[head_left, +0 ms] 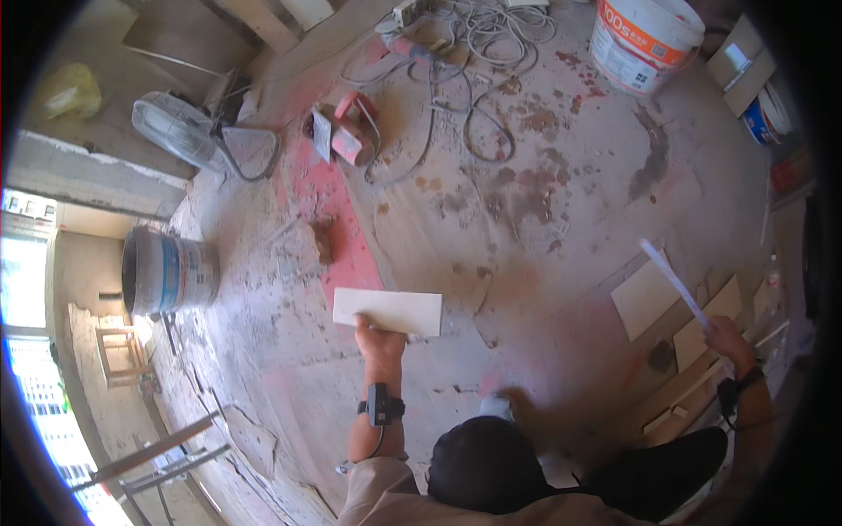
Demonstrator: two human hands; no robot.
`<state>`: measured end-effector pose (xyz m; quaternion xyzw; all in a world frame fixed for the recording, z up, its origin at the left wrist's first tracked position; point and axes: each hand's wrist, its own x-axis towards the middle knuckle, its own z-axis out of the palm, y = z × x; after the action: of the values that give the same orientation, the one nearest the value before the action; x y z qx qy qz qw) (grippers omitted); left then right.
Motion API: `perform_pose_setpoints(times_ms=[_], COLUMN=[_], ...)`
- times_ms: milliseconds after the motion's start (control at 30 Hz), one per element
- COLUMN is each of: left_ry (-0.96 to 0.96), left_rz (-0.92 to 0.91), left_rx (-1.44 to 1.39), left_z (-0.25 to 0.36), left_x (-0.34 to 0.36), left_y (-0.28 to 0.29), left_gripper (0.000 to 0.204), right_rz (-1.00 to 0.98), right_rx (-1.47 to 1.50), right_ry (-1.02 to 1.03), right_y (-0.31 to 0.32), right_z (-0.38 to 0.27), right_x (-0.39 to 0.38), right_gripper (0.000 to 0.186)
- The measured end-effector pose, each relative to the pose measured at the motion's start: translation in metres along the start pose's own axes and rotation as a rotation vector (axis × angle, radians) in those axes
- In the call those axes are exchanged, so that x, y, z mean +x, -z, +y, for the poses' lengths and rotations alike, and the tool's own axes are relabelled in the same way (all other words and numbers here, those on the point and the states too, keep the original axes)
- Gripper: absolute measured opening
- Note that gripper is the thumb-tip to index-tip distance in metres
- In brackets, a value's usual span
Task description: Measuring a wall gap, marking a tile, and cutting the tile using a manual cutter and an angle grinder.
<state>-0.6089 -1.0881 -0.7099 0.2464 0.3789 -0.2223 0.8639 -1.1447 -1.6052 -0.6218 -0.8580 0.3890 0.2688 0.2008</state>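
My left hand (380, 342) is closed on the near edge of a cream rectangular tile (395, 309), thumb on top and the other fingers hidden beneath. It holds the tile out over the floor in front of me. Off to the right, my right hand (730, 344) grips one end of a long, thin, whitish strip (671, 279), which points away and to the left. Whether the strip is cut tile or a ruler I cannot tell. Below it lies a pale flat board or tile (649, 294), with more cut pieces (707, 324) beside my right hand.
A red corded power saw (351, 140) lies ahead, near a standing fan (175, 131). Tangled grey cable (491, 44) spreads at the back. Buckets stand at the far right (645, 44) and left (171, 270). A broken lump (317, 241) sits on the dusty floor.
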Motion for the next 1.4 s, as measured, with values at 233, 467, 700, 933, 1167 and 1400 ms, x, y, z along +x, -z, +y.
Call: perform_pose_setpoints(times_ms=[233, 467, 700, 933, 1167, 1400], left_ry=[-0.034, -0.307, -0.488, -0.473, -0.472, -0.624], left_rz=[-0.036, -0.372, 0.035, 0.363, 0.53, 1.083], left_rx=[-0.126, 0.322, 0.564, 0.612, 0.462, 1.641], left_z=[0.066, 0.163, 0.215, 0.236, 0.223, 0.189], left_x=[0.008, 0.04, 0.144, 0.192, 0.189, 0.159], left_y=[-0.04, -0.062, -0.057, -0.042, -0.074, -0.135], left_gripper=[0.047, 0.027, 0.029, 0.025, 0.03, 0.072], right_rz=[0.178, 0.501, -0.009, -0.273, -0.661, -0.663], right_rx=[-0.364, 0.983, 0.731, 1.077, 1.277, 1.645], right_ry=[-0.008, -0.463, -0.009, 0.275, 0.081, -0.247], right_y=[0.003, -0.09, 0.039, 0.148, 0.129, 0.132], right_z=[0.094, 0.068, -0.246, -0.6, -0.757, -0.804], right_x=[-0.107, -0.137, 0.128, 0.35, 0.499, 0.517], right_gripper=[0.018, 0.024, 0.026, 0.036, 0.058, 0.025])
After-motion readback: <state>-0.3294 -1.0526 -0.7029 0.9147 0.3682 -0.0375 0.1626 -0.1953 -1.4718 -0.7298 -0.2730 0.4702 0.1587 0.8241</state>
